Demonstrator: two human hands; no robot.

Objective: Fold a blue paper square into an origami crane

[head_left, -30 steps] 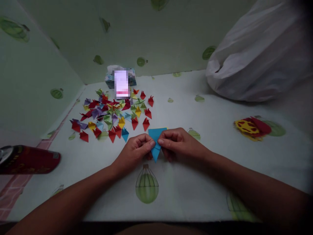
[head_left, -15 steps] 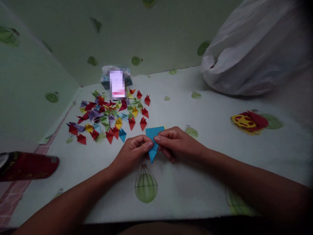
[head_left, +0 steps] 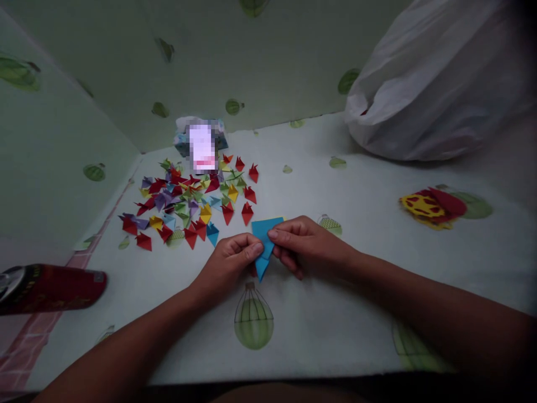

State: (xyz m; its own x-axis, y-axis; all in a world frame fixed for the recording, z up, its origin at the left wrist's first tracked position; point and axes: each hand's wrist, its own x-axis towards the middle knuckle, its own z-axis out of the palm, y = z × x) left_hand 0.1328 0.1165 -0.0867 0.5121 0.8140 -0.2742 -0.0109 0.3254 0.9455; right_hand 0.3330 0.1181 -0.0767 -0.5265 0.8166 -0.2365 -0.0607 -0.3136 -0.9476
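Observation:
A blue folded paper [head_left: 263, 230] with a pointed lower end is pinched between my two hands, just above the table. A thin yellowish edge shows at its top right corner. My left hand [head_left: 234, 253] grips its left side, thumb on top. On the right side my right hand [head_left: 304, 242] holds it with thumb and fingers, the other fingers curled beneath. Several small folded paper birds [head_left: 190, 235] in red, yellow, green, purple and blue lie to the left and beyond my hands. A blue paper bird [head_left: 212, 233] is the one nearest my left hand.
A phone with a lit, blurred screen [head_left: 203, 146] leans on a tissue box [head_left: 181, 144] at the back. A red can [head_left: 54, 287] is at the left edge. Red and yellow cut-out pieces [head_left: 432, 206] lie right. A big white plastic bag [head_left: 419, 106] fills the back right.
My hands keep their pinch on the blue folded paper, with the right thumb shifted slightly rightward. The whole view has moved a little, so the things on the table appear slightly displaced.

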